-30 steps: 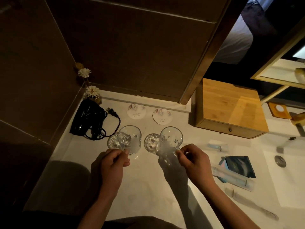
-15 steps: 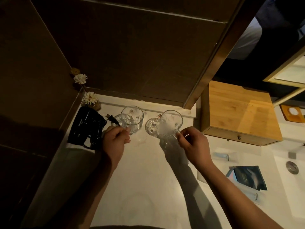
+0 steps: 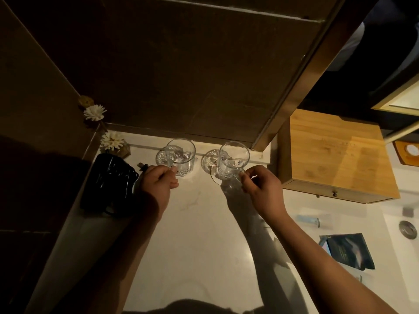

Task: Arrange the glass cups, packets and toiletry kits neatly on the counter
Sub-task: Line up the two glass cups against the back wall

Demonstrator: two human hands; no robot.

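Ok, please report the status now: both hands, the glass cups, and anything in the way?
Left hand shut on left glass cup; right hand shut on right glass cup. Both cups upright near back wall. Black hair dryer close beside left hand.

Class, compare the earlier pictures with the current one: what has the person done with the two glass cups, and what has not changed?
Both cups were carried away from the person to the back of the counter. The left glass cup and right glass cup now sit over the round coasters by the wall. The left hand and right hand still grip them. The black hair dryer, wooden box and dark packet stayed put.
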